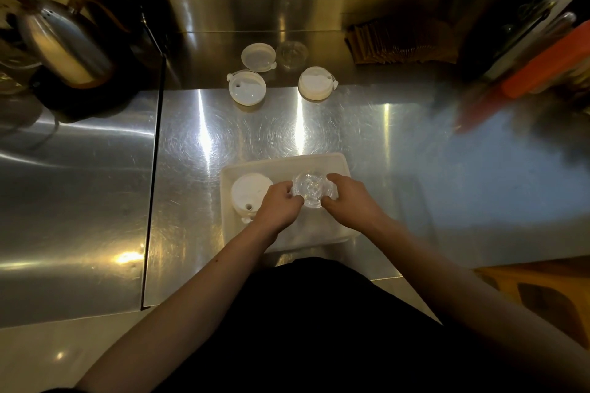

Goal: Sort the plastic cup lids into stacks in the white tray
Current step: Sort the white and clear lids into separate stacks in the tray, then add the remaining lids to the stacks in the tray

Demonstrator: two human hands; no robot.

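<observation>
Head view: a clear lid is pinched between the left hand and right hand inside the white tray, seemingly atop other clear lids. It should be centred and lowered level, beside the white lid stack.

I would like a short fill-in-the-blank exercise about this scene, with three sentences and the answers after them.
1. Both hands, left hand and right hand, hold a ____ lid over the white tray.
2. The white lid stack sits in the tray's ____ part.
3. On the steel counter beyond the tray, ____ white lids wait.

Answers: clear; left; three
</observation>
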